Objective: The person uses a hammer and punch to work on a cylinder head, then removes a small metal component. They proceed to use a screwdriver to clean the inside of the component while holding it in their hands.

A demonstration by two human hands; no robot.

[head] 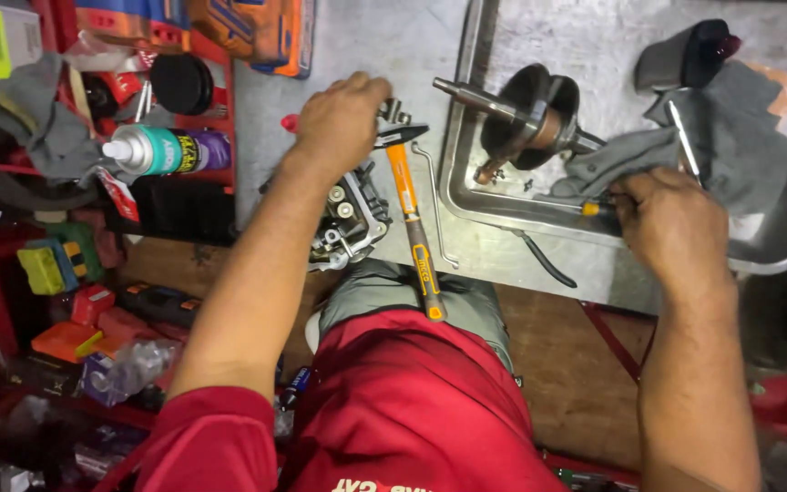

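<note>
The left hand rests closed over a metal engine part on the grey workbench. The right hand grips a yellow-tipped tool at the near rim of a steel tray. An orange-handled hammer lies between. A green spray can lies on red shelving at the bench's left edge.

A repair workshop is shown. A hammer, a crankshaft in a metal tray, a spray can and red tool shelves are seen.

Spray can, black round lid, orange-handled hammer, crankshaft in metal tray.
</note>
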